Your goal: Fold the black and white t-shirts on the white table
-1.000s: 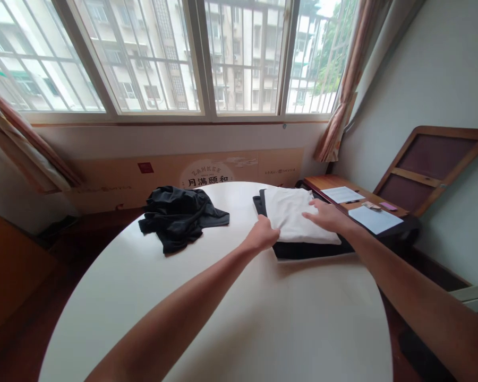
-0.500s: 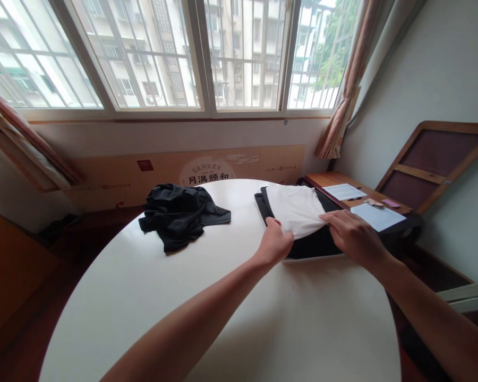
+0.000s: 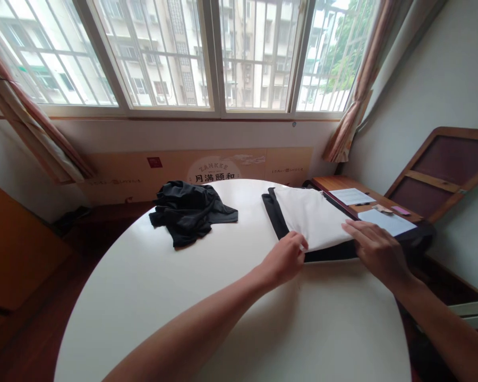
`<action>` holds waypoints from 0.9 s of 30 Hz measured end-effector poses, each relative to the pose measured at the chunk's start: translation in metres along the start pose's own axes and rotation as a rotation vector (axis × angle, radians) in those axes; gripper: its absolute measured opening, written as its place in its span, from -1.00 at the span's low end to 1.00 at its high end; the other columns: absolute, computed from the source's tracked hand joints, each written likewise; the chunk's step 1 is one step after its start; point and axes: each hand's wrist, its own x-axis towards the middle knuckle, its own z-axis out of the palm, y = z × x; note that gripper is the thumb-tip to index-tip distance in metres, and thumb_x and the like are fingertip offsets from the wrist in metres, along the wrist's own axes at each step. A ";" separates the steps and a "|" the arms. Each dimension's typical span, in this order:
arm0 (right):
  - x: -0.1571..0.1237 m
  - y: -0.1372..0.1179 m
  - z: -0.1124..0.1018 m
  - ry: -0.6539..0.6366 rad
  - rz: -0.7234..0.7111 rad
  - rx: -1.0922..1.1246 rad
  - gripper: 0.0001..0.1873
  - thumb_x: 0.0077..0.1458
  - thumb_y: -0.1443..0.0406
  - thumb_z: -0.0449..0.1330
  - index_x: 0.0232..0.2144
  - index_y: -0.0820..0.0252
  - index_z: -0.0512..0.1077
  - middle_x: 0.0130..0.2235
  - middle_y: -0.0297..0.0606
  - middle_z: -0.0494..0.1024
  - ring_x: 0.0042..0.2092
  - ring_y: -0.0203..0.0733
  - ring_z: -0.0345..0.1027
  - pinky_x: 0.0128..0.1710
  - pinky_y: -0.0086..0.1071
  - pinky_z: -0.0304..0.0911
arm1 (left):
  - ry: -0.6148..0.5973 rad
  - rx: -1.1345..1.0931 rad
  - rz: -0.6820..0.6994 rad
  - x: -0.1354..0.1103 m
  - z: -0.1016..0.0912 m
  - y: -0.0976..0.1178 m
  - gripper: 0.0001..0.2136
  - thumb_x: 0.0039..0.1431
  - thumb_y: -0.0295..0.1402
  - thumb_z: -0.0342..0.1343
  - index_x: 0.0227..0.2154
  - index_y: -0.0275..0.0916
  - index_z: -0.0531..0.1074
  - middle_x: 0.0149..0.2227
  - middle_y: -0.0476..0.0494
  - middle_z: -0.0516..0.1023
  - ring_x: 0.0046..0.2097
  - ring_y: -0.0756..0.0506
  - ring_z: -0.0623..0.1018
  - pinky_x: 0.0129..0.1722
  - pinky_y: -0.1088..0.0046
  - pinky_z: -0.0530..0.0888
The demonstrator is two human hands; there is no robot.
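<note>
A folded white garment (image 3: 313, 215) lies on top of a folded black garment (image 3: 276, 217) at the right side of the table. At the white garment's near left corner my left hand (image 3: 287, 257) is closed, with its fingers curled on the edge. My right hand (image 3: 376, 249) has its fingertips on the near right corner, the thumb side partly hidden, and appears to pinch the cloth there. The white cloth lies spread over the black one, whose dark edges show at the left and front. A crumpled black garment (image 3: 191, 212) sits at the far left, apart from both hands.
The round white table (image 3: 175, 307) has its far edge toward the barred window. Beyond its right edge stands a wooden side table (image 3: 322, 183) with paper sheets (image 3: 386, 222), a pen and a pink item (image 3: 401, 210). A wooden-framed panel (image 3: 438, 170) leans on the right wall.
Both hands have moved apart and toward me, drawing the white garment's near edge out so it lies wider and flatter over the black one. The view has shifted slightly left.
</note>
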 end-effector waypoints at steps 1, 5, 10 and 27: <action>-0.003 0.002 0.004 -0.031 -0.008 0.047 -0.49 0.21 0.54 -0.01 0.09 0.22 0.53 0.12 -0.05 0.64 0.13 0.14 0.52 0.10 0.00 0.42 | -0.038 0.019 0.018 -0.001 0.000 -0.001 -0.74 0.21 -0.63 -0.02 -0.20 -0.23 0.50 0.01 -0.28 0.53 0.02 -0.20 0.58 0.08 0.33 0.49; -0.016 0.012 0.017 -0.166 0.006 0.171 -0.48 0.09 0.51 0.02 0.04 0.15 0.53 0.07 -0.09 0.66 0.10 0.11 0.56 0.14 0.05 0.42 | -0.096 0.076 0.086 -0.009 -0.015 -0.005 -0.74 0.28 -0.56 -0.03 -0.13 -0.26 0.53 0.06 -0.31 0.56 -0.01 -0.19 0.61 0.04 0.35 0.51; -0.005 -0.005 -0.003 -0.127 0.050 0.267 -0.47 0.08 0.44 0.05 0.08 0.13 0.49 0.12 -0.04 0.62 0.17 0.18 0.50 0.21 0.13 0.35 | 0.170 0.419 -0.133 -0.018 -0.091 -0.028 -0.69 0.33 -0.49 -0.06 0.00 -0.27 0.52 0.00 -0.33 0.61 -0.01 -0.26 0.59 0.07 0.23 0.47; 0.198 -0.206 0.004 -0.275 -0.035 0.975 -0.27 0.03 0.03 0.46 0.19 0.14 0.44 0.14 0.00 0.60 0.18 0.21 0.46 0.18 0.06 0.33 | 0.734 0.435 -0.235 -0.033 -0.237 -0.004 -0.80 0.31 -0.34 -0.03 -0.29 -0.22 0.50 -0.24 -0.17 0.64 -0.15 -0.19 0.58 -0.07 0.35 0.43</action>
